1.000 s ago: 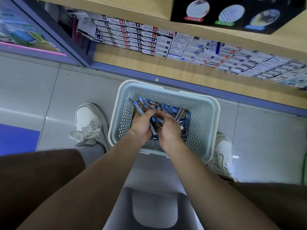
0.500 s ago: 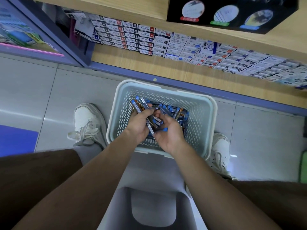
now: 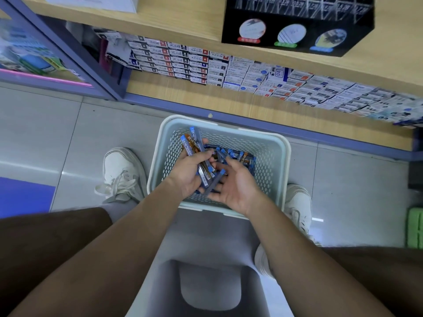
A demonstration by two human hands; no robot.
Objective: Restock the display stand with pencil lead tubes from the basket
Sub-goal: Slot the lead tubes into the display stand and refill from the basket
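A pale perforated basket (image 3: 280, 154) stands on the floor between my feet, with several blue and orange pencil lead tubes (image 3: 240, 156) lying in it. My left hand (image 3: 188, 172) grips a bunch of tubes (image 3: 194, 145) that fan out upward above the basket. My right hand (image 3: 235, 188) is palm-up beside it, fingers curled around one blue tube (image 3: 215, 181). The black display stand (image 3: 297, 30) with three round labels sits on the wooden shelf top at the upper right.
Rows of small white refill boxes (image 3: 251, 74) fill the low wooden shelf (image 3: 171, 92) behind the basket. White shoes (image 3: 121, 175) flank the basket. A grey stool seat (image 3: 210, 284) is under me. A glass cabinet (image 3: 45, 53) stands to the left.
Both hands have lifted out of the pile toward me. The left hand's bunch of tubes has risen, and the right hand has turned palm-up with a tube in it.
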